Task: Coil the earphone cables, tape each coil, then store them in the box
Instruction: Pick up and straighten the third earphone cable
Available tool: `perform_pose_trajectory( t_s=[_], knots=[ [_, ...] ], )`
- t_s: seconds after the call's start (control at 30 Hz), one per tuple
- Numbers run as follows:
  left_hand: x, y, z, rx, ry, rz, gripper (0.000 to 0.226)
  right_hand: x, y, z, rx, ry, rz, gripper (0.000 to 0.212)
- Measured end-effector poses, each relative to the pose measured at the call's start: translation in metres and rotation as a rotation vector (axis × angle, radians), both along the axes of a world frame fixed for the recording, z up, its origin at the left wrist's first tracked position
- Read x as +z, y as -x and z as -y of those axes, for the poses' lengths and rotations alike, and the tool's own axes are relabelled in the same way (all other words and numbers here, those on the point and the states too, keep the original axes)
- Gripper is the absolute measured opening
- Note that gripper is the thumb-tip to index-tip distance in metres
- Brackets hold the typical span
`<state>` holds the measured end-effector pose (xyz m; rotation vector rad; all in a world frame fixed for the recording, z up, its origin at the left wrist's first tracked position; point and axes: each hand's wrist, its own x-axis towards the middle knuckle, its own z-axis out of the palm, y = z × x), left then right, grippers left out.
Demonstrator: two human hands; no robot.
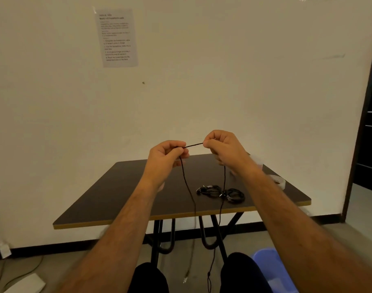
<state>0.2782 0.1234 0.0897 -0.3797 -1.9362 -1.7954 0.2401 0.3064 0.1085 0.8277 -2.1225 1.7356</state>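
Taped to the wall at upper left, a printed sheet (117, 38), its text too blurred to read. Below, a dark table (121, 191) with a pale front edge, bare across its left half. Raised above the far edge, left hand (167, 154) curled, pinching a thin black earphone cable (193, 144); a short taut span runs to the right hand (221, 145), likewise pinching it. From each hand a strand hangs past the front edge toward the floor. On the table, right of centre, two black coiled cables (222, 193) lying just beside each other. Near the right edge, a pale tape roll (279, 180). At lower right, a blue container (273, 269) on the floor.
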Motion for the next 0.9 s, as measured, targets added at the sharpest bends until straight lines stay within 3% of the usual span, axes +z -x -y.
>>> perform_pose_trajectory(
  t_s=[0.13,0.2,0.4,0.53,0.7,0.9],
  knots=[
    [0.001,0.000,-0.004,-0.068,-0.002,-0.005,0.023,-0.001,-0.001,0.004,0.165,-0.066,0.129,0.006],
    [0.002,0.001,-0.005,-0.070,0.033,-0.025,0.026,-0.003,-0.003,0.005,0.204,-0.071,0.142,0.013],
    [-0.001,0.001,-0.003,0.008,0.159,-0.045,0.026,-0.005,0.000,0.005,0.054,-0.060,-0.014,0.019],
    [0.003,-0.001,-0.003,-0.006,0.004,0.006,0.026,-0.004,-0.001,0.004,0.053,-0.129,-0.059,0.019],
    [0.010,-0.007,-0.001,-0.299,-0.291,0.120,0.025,-0.003,-0.004,0.004,0.123,-0.147,0.048,0.017],
    [0.010,-0.011,0.002,-0.455,-0.267,0.147,0.022,-0.006,-0.004,0.006,0.140,-0.176,0.024,0.015]
  ],
)
